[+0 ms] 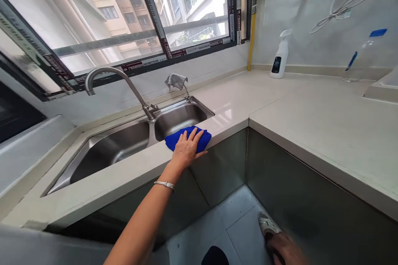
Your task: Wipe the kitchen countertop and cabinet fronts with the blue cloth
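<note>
My left hand [185,149] presses a crumpled blue cloth [203,140] onto the front rim of the counter, beside the right sink basin [180,118]. Its fingers lie over the cloth, and the thumb sticks out to the right below it. A silver bracelet [165,184] circles this wrist. Low in the view, my right hand [286,248] hangs over the floor close to a shoe. It is blurred and partly cut off, so its fingers cannot be made out.
A larger left basin [121,145] and a curved metal faucet [124,76] adjoin. Farther right on the countertop [311,112] stand a white spray bottle [280,58] and a clear bottle [360,60] with a blue cap. Grey plastic [176,80] covers a small fitting behind the sink.
</note>
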Motion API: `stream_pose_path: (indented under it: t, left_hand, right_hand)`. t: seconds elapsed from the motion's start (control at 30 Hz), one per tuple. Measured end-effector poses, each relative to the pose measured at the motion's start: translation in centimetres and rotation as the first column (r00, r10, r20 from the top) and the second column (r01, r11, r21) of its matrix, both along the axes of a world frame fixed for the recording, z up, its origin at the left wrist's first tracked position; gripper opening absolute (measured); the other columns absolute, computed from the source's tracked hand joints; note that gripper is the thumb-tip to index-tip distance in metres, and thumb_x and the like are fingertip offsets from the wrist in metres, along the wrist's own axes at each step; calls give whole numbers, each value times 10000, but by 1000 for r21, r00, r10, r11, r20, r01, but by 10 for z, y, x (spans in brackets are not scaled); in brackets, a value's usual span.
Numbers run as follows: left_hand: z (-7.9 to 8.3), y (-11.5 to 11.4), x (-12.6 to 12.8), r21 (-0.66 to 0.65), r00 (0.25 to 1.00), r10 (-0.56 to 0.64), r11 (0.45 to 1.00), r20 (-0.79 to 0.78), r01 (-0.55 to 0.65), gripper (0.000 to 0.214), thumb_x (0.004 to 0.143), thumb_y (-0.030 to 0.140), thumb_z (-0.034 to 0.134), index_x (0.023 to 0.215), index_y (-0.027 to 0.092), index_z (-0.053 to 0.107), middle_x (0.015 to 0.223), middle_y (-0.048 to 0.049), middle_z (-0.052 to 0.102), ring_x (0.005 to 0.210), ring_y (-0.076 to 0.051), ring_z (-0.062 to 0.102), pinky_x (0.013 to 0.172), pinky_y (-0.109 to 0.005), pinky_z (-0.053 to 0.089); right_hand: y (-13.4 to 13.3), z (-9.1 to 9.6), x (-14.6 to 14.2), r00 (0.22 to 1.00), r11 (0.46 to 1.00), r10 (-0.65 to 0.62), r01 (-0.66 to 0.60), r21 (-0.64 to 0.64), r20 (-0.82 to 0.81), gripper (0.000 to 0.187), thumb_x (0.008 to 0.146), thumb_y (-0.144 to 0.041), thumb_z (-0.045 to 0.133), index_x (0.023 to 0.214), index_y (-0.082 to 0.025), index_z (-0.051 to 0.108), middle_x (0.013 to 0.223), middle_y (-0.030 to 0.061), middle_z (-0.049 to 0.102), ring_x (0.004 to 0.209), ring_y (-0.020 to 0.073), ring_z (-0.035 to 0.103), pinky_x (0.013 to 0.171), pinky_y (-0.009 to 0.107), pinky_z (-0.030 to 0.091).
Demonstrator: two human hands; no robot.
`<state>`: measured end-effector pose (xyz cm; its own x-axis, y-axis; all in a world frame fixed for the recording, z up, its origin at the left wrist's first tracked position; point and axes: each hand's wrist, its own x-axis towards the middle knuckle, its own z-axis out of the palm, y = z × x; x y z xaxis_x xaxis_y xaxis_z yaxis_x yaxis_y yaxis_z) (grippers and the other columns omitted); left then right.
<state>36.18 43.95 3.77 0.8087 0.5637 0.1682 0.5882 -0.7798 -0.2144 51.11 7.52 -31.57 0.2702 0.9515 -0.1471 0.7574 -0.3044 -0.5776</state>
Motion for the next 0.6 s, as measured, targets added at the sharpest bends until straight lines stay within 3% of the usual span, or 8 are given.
stream_pose_path:
  t: [0.27,0.6]
  left_hand:
    - [2,3,91,-115,999,-26,993,27,29,1014,792,515,836,1617,279,295,1691,-88,288,1492,-518,302,1249,-617,325]
    - [0,-6,174,-131,996,-71,988,60,78,1022,789,456,855,1617,249,293,1688,-133,282,1484,-535,290,1234,-642,303]
  right_hand:
    - [4,3,5,999,998,-24,26,-54,42,276,798,-126,525,934,-250,730,1072,70,717,1094,272,627,985,368,453]
    - [10,-22,3,995,995,-95,95,2,39,275,794,-72,523,891,-212,738,981,70,703,1006,253,615,925,352,421]
